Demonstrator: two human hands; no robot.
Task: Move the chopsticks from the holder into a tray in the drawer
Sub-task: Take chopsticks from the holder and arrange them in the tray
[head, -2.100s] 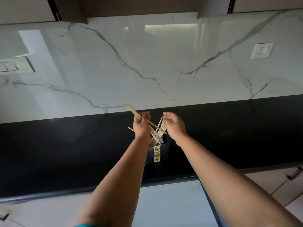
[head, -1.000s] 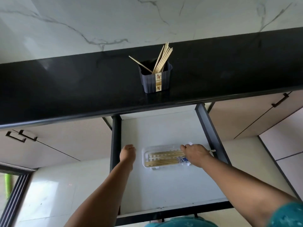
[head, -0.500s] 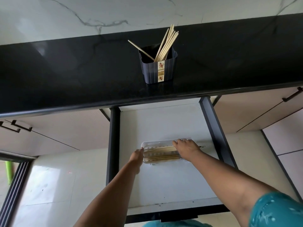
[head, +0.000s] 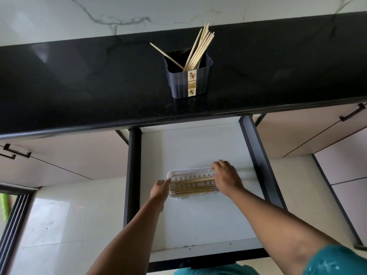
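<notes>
A dark ribbed holder (head: 188, 80) stands on the black countertop (head: 79, 76) with several wooden chopsticks (head: 200, 49) sticking out of it. Below, the drawer (head: 198, 219) is pulled out. In it lies a white slotted tray (head: 179, 173) with several chopsticks (head: 191, 188) laid lengthwise. My left hand (head: 159, 188) presses against the tray's left end. My right hand (head: 226, 178) lies over the tray's right end and covers the chopsticks' tips; whether it grips them is hidden.
Dark drawer rails (head: 258, 159) run along both sides of the white drawer floor. Closed cabinet fronts with black handles (head: 351, 114) flank the drawer. A marble backsplash (head: 119, 14) rises behind the counter. Pale floor tiles (head: 55, 225) lie at the lower left.
Both hands came down from the holder to the tray in the drawer, bringing chopsticks. Over the last half second my left hand reached the tray's left end, and my right hand stayed at its right end.
</notes>
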